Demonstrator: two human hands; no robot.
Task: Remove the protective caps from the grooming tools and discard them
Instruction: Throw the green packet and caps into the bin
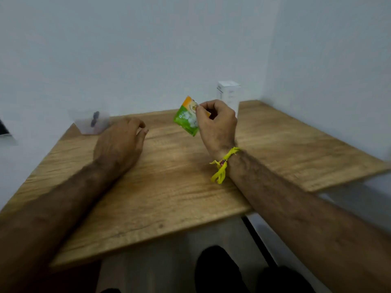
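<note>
My right hand pinches a small green and orange packet by its upper edge and holds it tilted above the wooden table. My left hand hovers over the table's left part with its fingers loosely curled and nothing in them. A clear plastic container with a dark object inside stands at the table's back left, just beyond my left hand. The frame is blurred, so the dark object's shape is unclear.
A white box stands upright at the back of the table behind my right hand. Walls close in at the back and right. A yellow band is tied round my right wrist. My dark shoes show below the table's front edge.
</note>
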